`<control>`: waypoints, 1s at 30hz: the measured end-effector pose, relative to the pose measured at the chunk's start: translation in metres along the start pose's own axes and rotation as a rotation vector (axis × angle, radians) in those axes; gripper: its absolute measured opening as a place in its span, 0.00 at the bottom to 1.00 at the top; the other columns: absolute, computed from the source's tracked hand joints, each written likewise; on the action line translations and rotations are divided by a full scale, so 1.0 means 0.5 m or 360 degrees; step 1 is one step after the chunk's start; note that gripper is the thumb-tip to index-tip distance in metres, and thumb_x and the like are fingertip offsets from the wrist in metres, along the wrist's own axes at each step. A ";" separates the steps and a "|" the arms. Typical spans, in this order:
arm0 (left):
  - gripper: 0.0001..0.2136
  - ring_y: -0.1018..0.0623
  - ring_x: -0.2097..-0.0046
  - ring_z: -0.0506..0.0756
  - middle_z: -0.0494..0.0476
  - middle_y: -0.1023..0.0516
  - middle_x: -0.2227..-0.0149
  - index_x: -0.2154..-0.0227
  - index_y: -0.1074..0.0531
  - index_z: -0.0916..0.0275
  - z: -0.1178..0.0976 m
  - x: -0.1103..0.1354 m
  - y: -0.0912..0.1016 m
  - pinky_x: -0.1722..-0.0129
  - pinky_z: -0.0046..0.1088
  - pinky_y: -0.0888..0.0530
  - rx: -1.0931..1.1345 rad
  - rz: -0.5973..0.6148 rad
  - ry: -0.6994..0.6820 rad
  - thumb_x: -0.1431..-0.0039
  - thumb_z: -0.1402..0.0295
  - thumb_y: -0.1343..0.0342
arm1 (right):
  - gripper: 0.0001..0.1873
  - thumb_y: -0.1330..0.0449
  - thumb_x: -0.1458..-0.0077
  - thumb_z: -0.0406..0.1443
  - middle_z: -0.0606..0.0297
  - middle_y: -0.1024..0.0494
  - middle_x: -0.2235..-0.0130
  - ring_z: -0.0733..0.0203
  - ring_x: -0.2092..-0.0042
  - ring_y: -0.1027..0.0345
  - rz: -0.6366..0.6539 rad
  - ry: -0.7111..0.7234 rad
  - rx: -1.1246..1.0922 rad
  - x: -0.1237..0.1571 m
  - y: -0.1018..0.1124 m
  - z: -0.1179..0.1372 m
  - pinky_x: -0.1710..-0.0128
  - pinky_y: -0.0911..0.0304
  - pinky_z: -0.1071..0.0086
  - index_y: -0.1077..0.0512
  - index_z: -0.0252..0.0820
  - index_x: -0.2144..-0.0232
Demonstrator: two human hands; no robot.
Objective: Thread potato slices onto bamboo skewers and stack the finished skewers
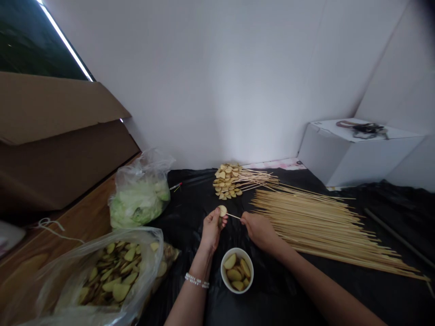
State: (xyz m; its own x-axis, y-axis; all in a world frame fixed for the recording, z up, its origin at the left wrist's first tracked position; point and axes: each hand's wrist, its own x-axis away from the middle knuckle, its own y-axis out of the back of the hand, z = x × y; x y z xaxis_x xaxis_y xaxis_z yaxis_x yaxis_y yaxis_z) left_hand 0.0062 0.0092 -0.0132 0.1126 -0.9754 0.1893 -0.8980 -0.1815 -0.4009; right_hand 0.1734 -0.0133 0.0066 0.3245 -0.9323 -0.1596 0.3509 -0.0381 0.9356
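My left hand (212, 227) pinches a round potato slice (222, 210) between thumb and fingers. A thin wooden skewer (234, 216) runs from that slice to my right hand (260, 230), whose fingers are closed around it. Just below my hands stands a white cup (237, 270) of potato slices. Beyond them lies a pile of skewered potato slices (228, 181), sticks pointing right. A broad spread of bare skewers (326, 226) covers the right side. At the lower left, an open clear plastic bag (149, 267) is full of more slices.
Black plastic sheeting (190, 199) covers the work surface. A tied bag of pale green vegetables (139, 201) sits at left, near a large cardboard box (61, 172). At back right, a white box (356, 156) bears a dark strapped item (369, 130). A white wall closes the back.
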 end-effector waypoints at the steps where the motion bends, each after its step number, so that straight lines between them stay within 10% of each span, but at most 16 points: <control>1: 0.19 0.31 0.78 0.45 0.55 0.25 0.78 0.73 0.24 0.68 0.000 0.000 0.000 0.77 0.20 0.36 0.0002 0.0005 -0.0004 0.60 0.54 0.35 | 0.12 0.54 0.36 0.35 0.64 0.24 0.69 0.64 0.67 0.32 0.0009 -0.0013 -0.0008 -0.001 0.001 0.000 0.70 0.52 0.71 0.32 0.41 0.67; 17: 0.15 0.32 0.78 0.43 0.53 0.26 0.77 0.74 0.24 0.68 0.000 -0.003 0.007 0.79 0.17 0.36 -0.0015 0.0085 0.0009 0.63 0.62 0.31 | 0.10 0.54 0.38 0.33 0.64 0.27 0.66 0.64 0.65 0.34 -0.0275 0.0120 -0.0047 0.001 -0.009 -0.011 0.67 0.49 0.72 0.33 0.40 0.66; 23: 0.15 0.32 0.78 0.42 0.53 0.27 0.77 0.72 0.24 0.68 0.003 -0.002 0.007 0.79 0.16 0.36 -0.0017 0.0134 0.0026 0.60 0.62 0.32 | 0.12 0.55 0.37 0.33 0.63 0.25 0.68 0.63 0.67 0.33 -0.0114 0.0080 0.0026 0.001 -0.008 -0.006 0.69 0.50 0.71 0.32 0.40 0.66; 30: 0.14 0.33 0.78 0.42 0.53 0.27 0.77 0.72 0.23 0.69 -0.002 0.007 0.001 0.79 0.16 0.36 0.0006 0.0209 0.0038 0.59 0.62 0.33 | 0.14 0.55 0.39 0.32 0.68 0.26 0.73 0.67 0.70 0.34 0.0101 0.0135 -0.0683 -0.006 0.008 -0.015 0.68 0.46 0.75 0.32 0.41 0.72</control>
State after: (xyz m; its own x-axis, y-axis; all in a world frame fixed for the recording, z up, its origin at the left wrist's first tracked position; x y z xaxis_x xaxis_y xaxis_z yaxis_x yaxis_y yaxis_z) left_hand 0.0059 0.0061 -0.0119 -0.0163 -0.9876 0.1561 -0.9027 -0.0526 -0.4271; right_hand 0.1803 -0.0079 0.0087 0.4216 -0.8946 -0.1482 0.6553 0.1877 0.7317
